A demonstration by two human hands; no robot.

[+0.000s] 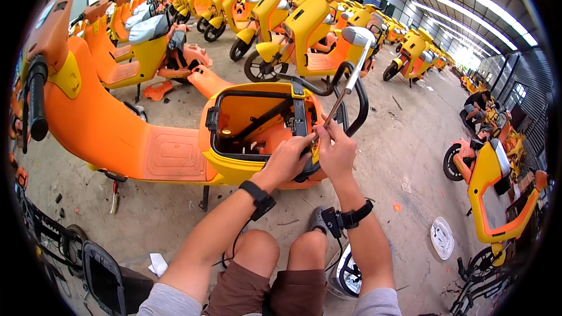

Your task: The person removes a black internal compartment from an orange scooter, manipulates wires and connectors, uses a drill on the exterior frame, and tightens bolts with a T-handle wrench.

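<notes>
An orange and yellow electric scooter (134, 140) stands in front of me with its seat off, and the open seat compartment (257, 120) shows. My left hand (291, 158) rests on the compartment's rear rim, fingers pinched at the edge. Beside it, my right hand (335, 149) grips the lower end of a long metal tool (346, 90) that slants up to the right. A black grab rail (351, 96) curves behind the compartment. Both wrists wear black straps. My bare knees show below.
Many yellow and orange scooters (304, 29) are parked in rows at the back. Another scooter (489, 187) stands at the right, with a person (477, 105) crouched beyond it. A white part (442, 237) lies on the concrete floor. A black seat (105, 272) sits at lower left.
</notes>
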